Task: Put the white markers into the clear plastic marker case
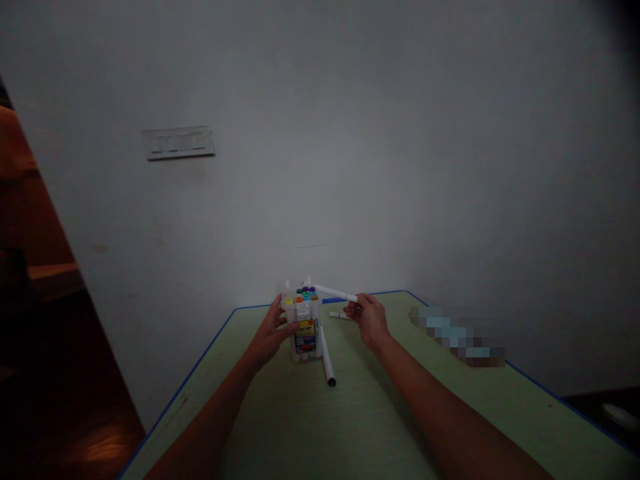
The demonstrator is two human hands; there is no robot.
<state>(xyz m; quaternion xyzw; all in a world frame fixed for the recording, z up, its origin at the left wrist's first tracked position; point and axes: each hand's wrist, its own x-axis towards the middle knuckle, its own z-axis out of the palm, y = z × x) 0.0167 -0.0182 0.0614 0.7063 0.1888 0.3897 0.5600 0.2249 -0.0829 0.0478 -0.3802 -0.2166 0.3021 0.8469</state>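
Note:
A clear plastic marker case (301, 312) stands upright on the table, with several white markers in it showing coloured ends. My left hand (271, 335) grips the case from its left side, thumb across the front near the printed label. In my right hand (369, 319), a white marker (336, 293) is pinched between fingers and thumb. It points left, its far end close to the top of the case. A second white marker (327, 360) lies on the table against the case's right side, its dark end towards me. Another marker (339, 315) lies behind, partly hidden by my right hand.
The pale green table (280, 427) has a blue edge and meets a grey wall (350, 167). A blurred-out flat object (457, 337) lies at the table's right edge. A switch plate (179, 143) is on the wall, and a dark opening is at the left.

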